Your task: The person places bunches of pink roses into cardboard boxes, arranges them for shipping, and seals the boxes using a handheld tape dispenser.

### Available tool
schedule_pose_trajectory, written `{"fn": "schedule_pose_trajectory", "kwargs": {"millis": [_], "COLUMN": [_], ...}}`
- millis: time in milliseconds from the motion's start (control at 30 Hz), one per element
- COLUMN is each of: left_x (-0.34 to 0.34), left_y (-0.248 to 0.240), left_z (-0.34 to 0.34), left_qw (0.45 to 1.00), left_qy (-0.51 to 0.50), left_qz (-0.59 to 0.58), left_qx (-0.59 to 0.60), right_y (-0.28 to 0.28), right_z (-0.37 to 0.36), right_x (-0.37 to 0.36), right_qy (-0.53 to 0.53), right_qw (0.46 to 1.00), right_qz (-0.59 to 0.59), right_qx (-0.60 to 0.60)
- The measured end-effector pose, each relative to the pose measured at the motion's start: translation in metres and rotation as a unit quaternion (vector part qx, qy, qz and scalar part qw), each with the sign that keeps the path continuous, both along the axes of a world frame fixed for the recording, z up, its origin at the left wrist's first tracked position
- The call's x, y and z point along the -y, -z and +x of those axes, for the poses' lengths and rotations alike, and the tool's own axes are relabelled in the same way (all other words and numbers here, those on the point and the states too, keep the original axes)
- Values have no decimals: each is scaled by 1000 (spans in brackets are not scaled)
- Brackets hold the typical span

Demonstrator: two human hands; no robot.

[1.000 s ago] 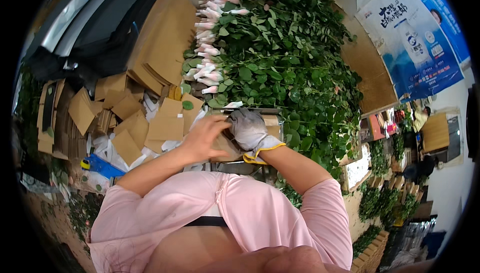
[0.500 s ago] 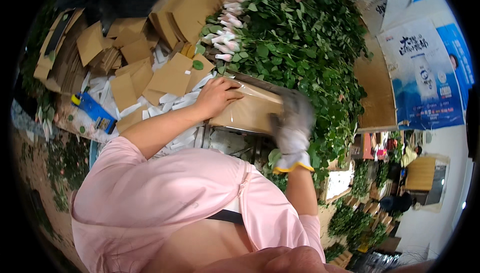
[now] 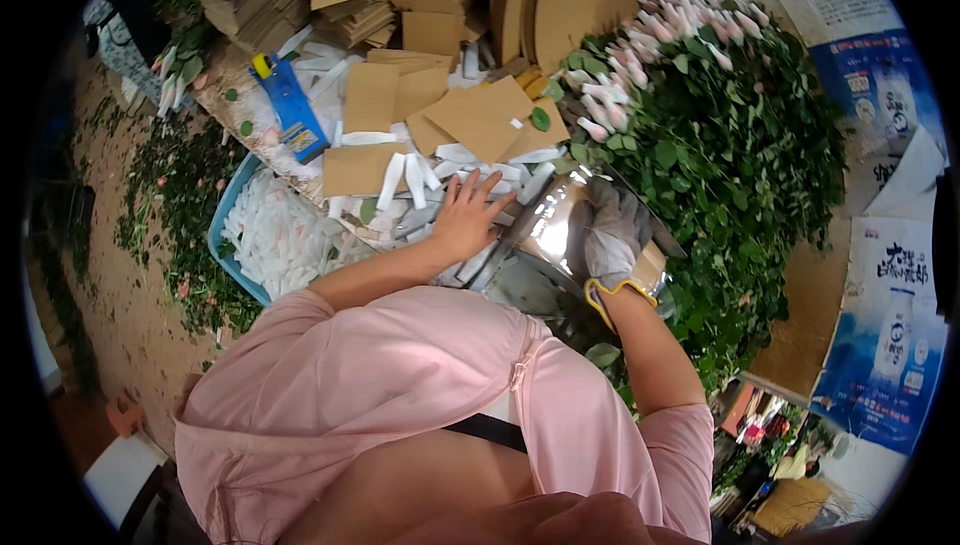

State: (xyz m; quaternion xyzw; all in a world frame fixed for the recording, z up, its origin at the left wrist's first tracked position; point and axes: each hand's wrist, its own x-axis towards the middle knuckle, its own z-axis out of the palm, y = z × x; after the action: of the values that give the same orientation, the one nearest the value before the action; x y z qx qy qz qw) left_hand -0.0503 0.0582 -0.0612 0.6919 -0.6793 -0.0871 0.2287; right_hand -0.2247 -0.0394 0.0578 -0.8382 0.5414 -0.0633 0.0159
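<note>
My left hand (image 3: 468,215) is bare, its fingers spread over loose white foam sleeves (image 3: 415,180) beside a metal tray; it grips nothing. My right hand (image 3: 612,235) wears a grey-and-white glove with a yellow cuff. It lies palm down on the shiny surface (image 3: 552,230) in the tray, its fingers partly blurred. Brown cardboard (image 3: 650,267) shows beside the glove, inside the tray's raised metal edge (image 3: 650,213). Glare hides whether the shiny part is clear film or bare metal.
Pink roses (image 3: 660,30) with white-sleeved buds and leafy stems (image 3: 740,155) pile up at the right. Cardboard pieces (image 3: 490,117) lie beyond the tray. At the left are a blue tape dispenser (image 3: 292,110) and a blue tub (image 3: 217,225) of white sleeves. Cut leaves (image 3: 180,205) litter the floor.
My left hand has left the cardboard and moved left onto the foam sleeves, fingers spreading. My right hand has shifted inward from the cardboard's right end. The view has turned left.
</note>
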Motion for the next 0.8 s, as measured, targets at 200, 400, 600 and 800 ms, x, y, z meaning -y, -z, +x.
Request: {"fn": "schedule_pose_trajectory", "kwargs": {"millis": [200, 400, 600, 800], "left_x": [-122, -108, -11, -1], "left_y": [19, 11, -38, -33], "left_z": [83, 127, 107, 151], "left_qw": [992, 998, 953, 602], "left_qy": [98, 32, 75, 103], "left_qz": [-1, -59, 288, 534], "left_qx": [80, 3, 58, -584], "right_y": [-1, -9, -5, -1], "right_z": [-3, 8, 4, -3], "right_x": [-3, -6, 0, 3], "right_qy": [-49, -31, -15, -34], "right_qw": [995, 997, 998, 994], "right_qz": [-50, -40, -30, -51], "right_qx": [67, 63, 48, 86]}}
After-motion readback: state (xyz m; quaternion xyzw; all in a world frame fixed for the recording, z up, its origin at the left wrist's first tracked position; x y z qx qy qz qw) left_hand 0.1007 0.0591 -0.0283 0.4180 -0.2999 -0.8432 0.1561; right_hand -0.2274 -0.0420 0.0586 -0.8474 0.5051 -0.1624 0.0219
